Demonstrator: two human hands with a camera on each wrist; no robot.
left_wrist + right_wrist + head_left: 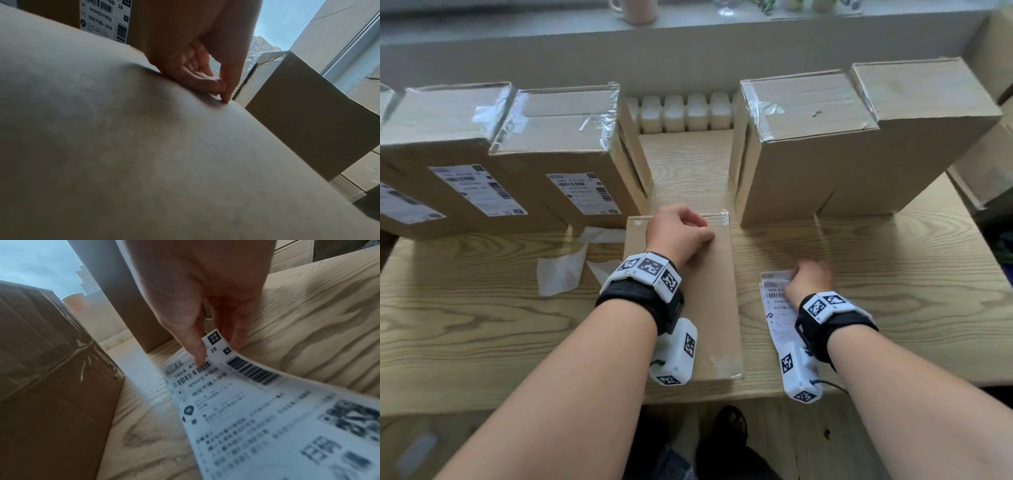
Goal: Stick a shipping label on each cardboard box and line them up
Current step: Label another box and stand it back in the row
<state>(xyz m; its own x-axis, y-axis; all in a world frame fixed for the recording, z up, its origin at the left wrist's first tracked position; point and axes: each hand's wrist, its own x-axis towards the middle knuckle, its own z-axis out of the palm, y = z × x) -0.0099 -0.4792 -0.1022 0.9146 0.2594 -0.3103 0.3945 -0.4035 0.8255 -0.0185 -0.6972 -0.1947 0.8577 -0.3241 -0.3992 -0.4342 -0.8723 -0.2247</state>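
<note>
Cardboard boxes stand along the far edge of a pale wood-grain tabletop (482, 325): the brown boxes at the far left (565, 150) carry white printed labels on their near faces, while the two brown boxes at the far right (825, 144) show none. One flat brown cardboard box (709, 301) lies unlabelled at the middle of the near edge.

Risk, as a judgement: the white shipping label (236, 399), lifted by one end only, bows and droops, so it could fold on itself or land crooked and creased on the flat box. That box could also slide if the steadying hand eases off.

The left hand (681, 233) rests on the far end of the flat box, fingers curled under, thumb and forefinger tips touching the cardboard; it holds nothing. The right hand (810, 277) sits near the right of that box, narrowly closed, thumb (197, 350) on top and fingertips beneath, pinching the label's far end. Loose white backing sheets (561, 274) lie left of the flat box.
</note>
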